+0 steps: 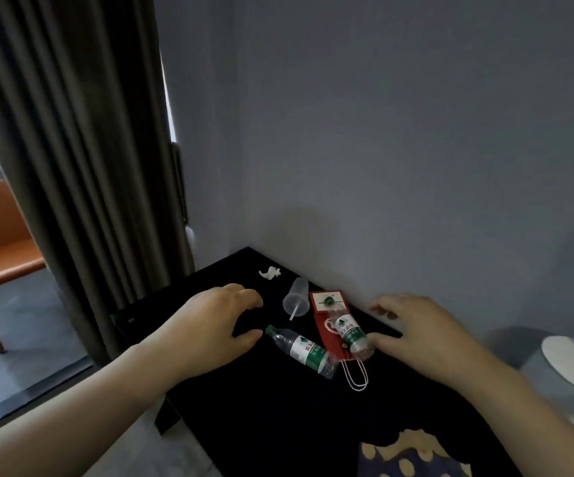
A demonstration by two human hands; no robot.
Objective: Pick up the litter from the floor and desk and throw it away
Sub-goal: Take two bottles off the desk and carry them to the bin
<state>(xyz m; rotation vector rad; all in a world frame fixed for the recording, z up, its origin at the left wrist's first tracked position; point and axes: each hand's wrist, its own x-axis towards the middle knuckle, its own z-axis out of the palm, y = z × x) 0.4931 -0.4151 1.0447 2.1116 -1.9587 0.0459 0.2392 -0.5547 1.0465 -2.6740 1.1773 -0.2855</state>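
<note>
Black desk [278, 425], left hand [210, 325] near edge

Black desk [278, 425], bottle [301, 351], cup [296, 297] (tipped), red bag [321, 333], paper scrap [269, 272]

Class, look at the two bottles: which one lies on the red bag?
The right bottle, by the right hand, rests on the red bag; the left bottle, by the left hand, lies directly on the desk.

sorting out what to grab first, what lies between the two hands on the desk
Head view: one water bottle flat on the desk, a second bottle atop a red paper bag.
</note>
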